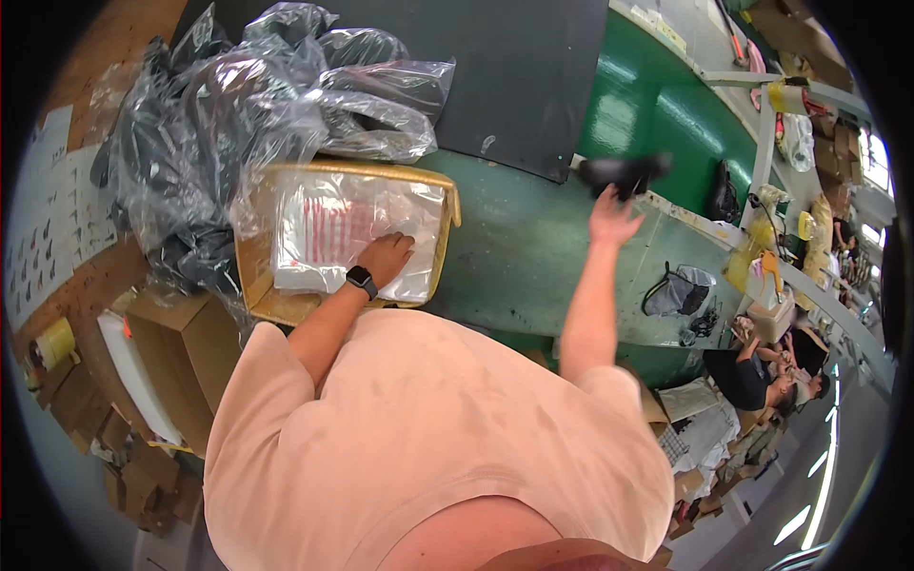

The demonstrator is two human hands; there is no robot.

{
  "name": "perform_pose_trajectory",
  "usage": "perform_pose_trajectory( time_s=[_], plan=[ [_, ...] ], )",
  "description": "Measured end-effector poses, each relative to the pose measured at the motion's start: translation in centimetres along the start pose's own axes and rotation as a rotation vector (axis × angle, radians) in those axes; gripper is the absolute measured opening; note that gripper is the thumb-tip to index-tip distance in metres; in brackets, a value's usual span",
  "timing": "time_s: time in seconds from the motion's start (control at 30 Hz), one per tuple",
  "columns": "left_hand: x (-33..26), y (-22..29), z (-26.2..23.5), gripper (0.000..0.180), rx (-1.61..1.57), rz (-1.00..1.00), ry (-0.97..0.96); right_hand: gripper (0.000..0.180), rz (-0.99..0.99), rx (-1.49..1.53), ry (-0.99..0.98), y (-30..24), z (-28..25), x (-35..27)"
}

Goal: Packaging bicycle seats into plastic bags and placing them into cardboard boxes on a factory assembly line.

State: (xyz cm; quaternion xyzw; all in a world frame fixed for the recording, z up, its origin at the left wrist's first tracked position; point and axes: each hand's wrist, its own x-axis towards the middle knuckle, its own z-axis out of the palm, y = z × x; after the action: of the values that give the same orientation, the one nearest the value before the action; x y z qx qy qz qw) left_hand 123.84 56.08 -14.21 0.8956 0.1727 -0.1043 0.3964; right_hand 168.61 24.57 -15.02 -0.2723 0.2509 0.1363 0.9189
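My left hand, with a dark watch on its wrist, rests on a stack of clear plastic bags with red print. Its fingers lie over the top bag, and no grip on it shows. The bags fill a yellow-rimmed box on the green table. Out to the right, my right hand has its fingertips closed on the near edge of a black bicycle saddle. Motion blurs the saddle, beside the green conveyor belt. Another black saddle lies farther right on the belt.
Black items in clear plastic bags are heaped behind the box. A black mat covers the table's far part. A mesh-like dark bag lies on the right. Cardboard boxes stand at left; other people sit at far right.
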Motion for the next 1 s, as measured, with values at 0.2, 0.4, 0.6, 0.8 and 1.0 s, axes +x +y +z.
perform_pose_trajectory(
  time_s=[0.2,0.4,0.6,0.8,1.0],
  plan=[
    [-4.3,-2.8,1.6,0.025,0.056,-0.156,0.078,0.063,0.445,0.042,0.085,2.3,-12.4,-25.9],
    [-5.2,-4.4,1.1,0.022,0.020,0.059,0.079,0.058,0.583,-0.320,0.364,0.8,-21.5,-40.5],
    [-10.4,-2.7,0.9,0.038,0.338,-0.167,0.251,0.084,0.013,-1.488,-0.296,4.5,-19.4,-48.2],
    [-10.3,-6.2,1.9,0.026,0.261,-0.180,0.037,0.100,0.031,-2.102,0.209,9.0,-18.9,-47.5],
    [-14.8,-3.5,-0.7,0.025,-0.018,-0.239,0.376,0.099,0.402,-1.415,0.105,6.5,-16.9,-47.5]
  ],
)
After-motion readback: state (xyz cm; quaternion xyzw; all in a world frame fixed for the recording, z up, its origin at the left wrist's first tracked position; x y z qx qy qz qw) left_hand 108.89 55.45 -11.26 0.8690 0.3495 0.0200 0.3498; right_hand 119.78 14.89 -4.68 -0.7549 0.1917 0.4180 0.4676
